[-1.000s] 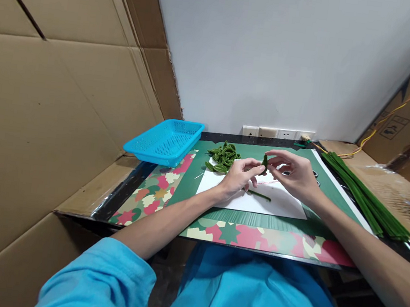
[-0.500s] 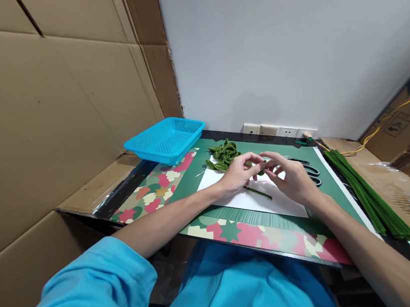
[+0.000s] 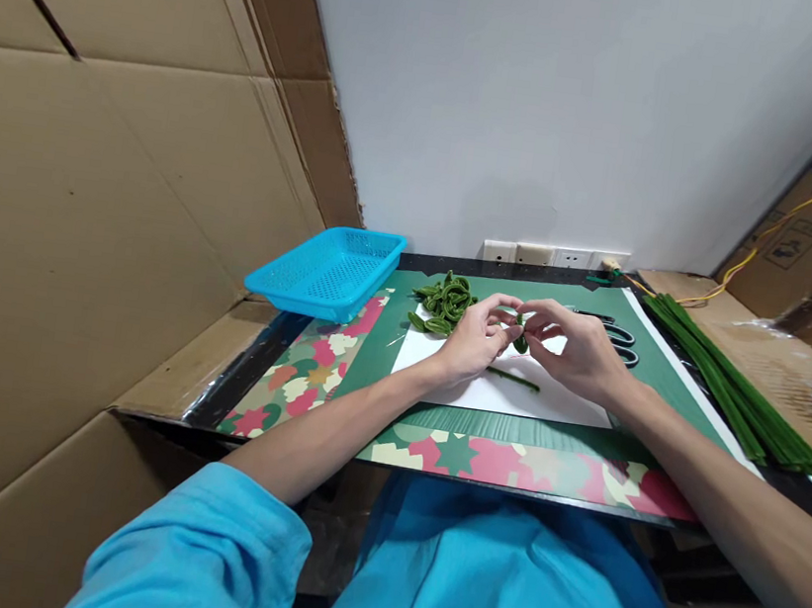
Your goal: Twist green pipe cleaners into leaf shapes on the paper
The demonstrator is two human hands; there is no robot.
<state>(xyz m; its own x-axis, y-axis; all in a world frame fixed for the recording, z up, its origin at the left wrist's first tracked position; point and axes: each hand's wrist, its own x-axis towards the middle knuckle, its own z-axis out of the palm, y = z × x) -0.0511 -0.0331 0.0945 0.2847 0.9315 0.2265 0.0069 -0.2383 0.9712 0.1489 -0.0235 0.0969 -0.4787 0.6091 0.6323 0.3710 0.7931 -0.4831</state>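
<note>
My left hand point(image 3: 474, 341) and my right hand point(image 3: 573, 350) meet above a white sheet point(image 3: 506, 393), fingertips pinched together on a small bent green pipe cleaner piece point(image 3: 520, 335). A short straight green pipe cleaner piece point(image 3: 514, 379) lies on the sheet just below my hands. A pile of several bent green loops point(image 3: 443, 305) sits to the left of my left hand.
A blue plastic basket point(image 3: 327, 272) stands at the table's left edge. Black scissors point(image 3: 615, 338) lie behind my right hand. A bundle of long green pipe cleaners point(image 3: 728, 387) lies along the right side. Cardboard walls enclose both sides; wall sockets point(image 3: 551, 255) sit at the back.
The green piece stood upright between my fingertips a second ago; now both hands have closed in on it and lowered slightly, folding it between the fingers.
</note>
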